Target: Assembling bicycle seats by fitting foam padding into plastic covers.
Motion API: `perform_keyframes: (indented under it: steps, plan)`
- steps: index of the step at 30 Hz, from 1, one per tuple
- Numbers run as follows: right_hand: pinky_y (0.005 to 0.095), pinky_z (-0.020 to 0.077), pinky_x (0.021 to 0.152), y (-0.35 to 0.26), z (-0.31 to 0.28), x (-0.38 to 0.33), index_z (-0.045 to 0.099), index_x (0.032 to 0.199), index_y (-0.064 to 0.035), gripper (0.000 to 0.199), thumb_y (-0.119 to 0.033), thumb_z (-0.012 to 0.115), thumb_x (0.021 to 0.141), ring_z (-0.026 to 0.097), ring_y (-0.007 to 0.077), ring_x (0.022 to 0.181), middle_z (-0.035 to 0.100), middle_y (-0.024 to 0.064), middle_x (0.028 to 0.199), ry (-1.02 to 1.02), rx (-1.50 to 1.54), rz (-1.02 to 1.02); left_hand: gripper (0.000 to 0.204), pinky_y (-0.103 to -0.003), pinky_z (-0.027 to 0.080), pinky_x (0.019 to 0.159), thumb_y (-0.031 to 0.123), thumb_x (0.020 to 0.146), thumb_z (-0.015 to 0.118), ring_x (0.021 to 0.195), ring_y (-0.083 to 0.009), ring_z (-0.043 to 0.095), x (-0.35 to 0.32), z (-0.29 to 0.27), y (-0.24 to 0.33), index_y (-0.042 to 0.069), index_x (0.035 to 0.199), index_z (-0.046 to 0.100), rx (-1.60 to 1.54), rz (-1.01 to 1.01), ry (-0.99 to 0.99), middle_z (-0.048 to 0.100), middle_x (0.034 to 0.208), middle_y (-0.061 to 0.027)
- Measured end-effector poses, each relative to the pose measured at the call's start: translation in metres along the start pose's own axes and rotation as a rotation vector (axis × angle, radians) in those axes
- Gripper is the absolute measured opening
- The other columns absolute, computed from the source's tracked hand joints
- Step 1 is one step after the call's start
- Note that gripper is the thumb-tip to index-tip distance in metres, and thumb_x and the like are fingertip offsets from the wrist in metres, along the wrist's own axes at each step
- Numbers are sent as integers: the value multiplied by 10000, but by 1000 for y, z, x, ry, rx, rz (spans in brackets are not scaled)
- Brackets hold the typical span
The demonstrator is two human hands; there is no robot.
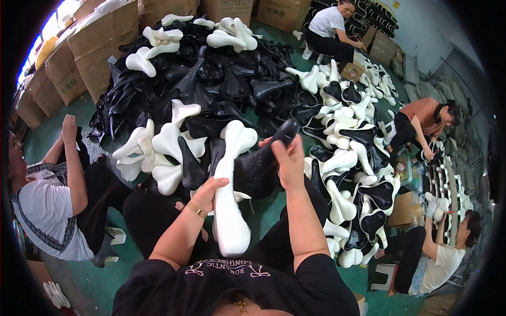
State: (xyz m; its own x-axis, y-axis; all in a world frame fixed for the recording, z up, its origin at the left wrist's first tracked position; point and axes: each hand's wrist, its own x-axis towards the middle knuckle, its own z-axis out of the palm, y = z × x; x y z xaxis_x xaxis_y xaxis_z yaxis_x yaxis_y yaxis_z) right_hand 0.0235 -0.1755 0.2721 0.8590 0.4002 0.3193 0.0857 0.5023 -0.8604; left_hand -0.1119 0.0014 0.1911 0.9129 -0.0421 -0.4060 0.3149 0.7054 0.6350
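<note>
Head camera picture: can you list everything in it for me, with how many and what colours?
White pad: one, white, in the left hand
Black shell: one, black, in the right hand
Loose white pads: many, white, on and around the heap
Black heap: one, black, ahead of the hands
Mixed pile: one, black and white, to the right
Cardboard boxes: several, brown, mostly upper left and top
Other people: four, mixed clothes, one left, three right
Stool: at least one, white, lower right
Floor: one, green, underneath
Bracelet: one, gold-coloured, left wrist
Black shirt: one, black, bottom
Left hand: one, bare, centre
Right hand: one, bare, right of centre
</note>
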Motion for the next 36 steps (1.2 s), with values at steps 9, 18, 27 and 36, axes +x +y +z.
perform_keyframes:
  steps: [9, 18, 27, 36]
  plan:
    - [322, 447, 957, 59, -38, -83, 573, 1159, -26, 419, 2, 716, 767, 591, 183, 1055, 630, 62, 1129, 46, 203, 419, 568, -413, 508, 600, 406, 720, 707, 573, -274, 581, -10, -5, 3, 70, 1134, 509, -368, -19, -33, 588, 706, -146]
    - [374, 401, 1044, 91, -21, -109, 499, 1284, -72, 484, -201, 685, 855, 523, 220, 1198, 565, 51, 1281, 146, 831, 579, 536, -410, 508, 608, 474, 757, 645, 542, -271, 552, 0, 0, -4, 89, 1101, 504, -382, 0, 4, 531, 665, -111]
    - [393, 481, 921, 70, -72, -85, 471, 1245, 13, 392, -88, 596, 888, 587, 264, 1052, 579, 121, 1179, 595, 312, 316, 502, -453, 530, 806, 406, 910, 550, 832, -327, 641, 5, -29, -69, -3, 1193, 485, -340, -146, 60, 629, 945, -184]
    - [373, 398, 989, 22, -65, -79, 477, 1245, 92, 479, -179, 483, 851, 539, 270, 1128, 553, 165, 1210, 407, 88, 118, 470, -397, 548, 719, 456, 971, 397, 783, -260, 648, -4, -25, -37, 28, 1067, 565, -341, -62, -105, 647, 873, -137]
